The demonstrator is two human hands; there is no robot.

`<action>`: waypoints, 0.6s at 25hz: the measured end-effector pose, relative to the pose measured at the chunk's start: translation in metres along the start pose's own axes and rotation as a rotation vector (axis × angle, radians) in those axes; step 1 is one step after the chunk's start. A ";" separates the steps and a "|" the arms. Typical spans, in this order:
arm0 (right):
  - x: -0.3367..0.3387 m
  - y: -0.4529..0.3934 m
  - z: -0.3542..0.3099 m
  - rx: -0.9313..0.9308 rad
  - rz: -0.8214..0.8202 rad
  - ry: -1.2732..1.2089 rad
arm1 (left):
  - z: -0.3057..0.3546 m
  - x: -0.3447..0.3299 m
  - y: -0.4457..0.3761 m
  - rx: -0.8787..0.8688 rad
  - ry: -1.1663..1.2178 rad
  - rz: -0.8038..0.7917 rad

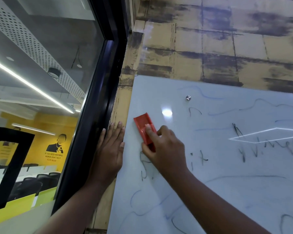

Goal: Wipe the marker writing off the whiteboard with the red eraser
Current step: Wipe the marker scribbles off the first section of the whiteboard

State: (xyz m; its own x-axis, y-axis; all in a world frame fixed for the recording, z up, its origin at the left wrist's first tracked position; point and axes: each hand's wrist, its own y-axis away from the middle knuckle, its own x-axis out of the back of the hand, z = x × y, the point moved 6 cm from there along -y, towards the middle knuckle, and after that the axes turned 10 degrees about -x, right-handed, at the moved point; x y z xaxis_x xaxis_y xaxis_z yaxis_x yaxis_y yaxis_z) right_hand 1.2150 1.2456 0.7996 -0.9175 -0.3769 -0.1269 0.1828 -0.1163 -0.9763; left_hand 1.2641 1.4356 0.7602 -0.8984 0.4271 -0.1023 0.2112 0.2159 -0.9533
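Right hand (166, 146) grips the red eraser (145, 131), pressed to the whiteboard (227, 191) near its upper left corner. Left hand (110, 149) lies flat, fingers straight, on the wall strip (120, 98) between board and window frame (98, 98). Smeared writing (267, 147) covers the board.

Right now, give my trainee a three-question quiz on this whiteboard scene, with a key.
1. True or false: the right hand holds the red eraser against the whiteboard.
2. Where does the left hand rest? A) flat on the wall strip beside the board's left edge B) on the metal stud C) around a marker
3. Fill in: dark marker writing lies directly ____ the eraser.

Key: 1 true; 2 A; 3 below
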 end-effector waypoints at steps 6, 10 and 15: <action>0.010 0.006 0.031 0.157 -0.048 -0.004 | 0.003 0.002 0.003 -0.016 -0.018 0.007; 0.037 -0.005 0.093 -0.145 -0.015 0.007 | 0.008 0.003 0.014 -0.013 -0.008 0.004; 0.043 0.021 0.095 -0.242 -0.074 -0.018 | 0.013 0.004 0.030 -0.008 -0.004 -0.001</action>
State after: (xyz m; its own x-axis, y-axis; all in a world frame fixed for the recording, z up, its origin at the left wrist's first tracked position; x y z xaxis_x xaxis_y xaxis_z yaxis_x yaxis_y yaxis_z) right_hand 1.2134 1.1395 0.7903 -0.9184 -0.3921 -0.0525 0.0233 0.0788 -0.9966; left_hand 1.2616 1.4328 0.7274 -0.9000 0.4237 -0.1027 0.2136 0.2231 -0.9511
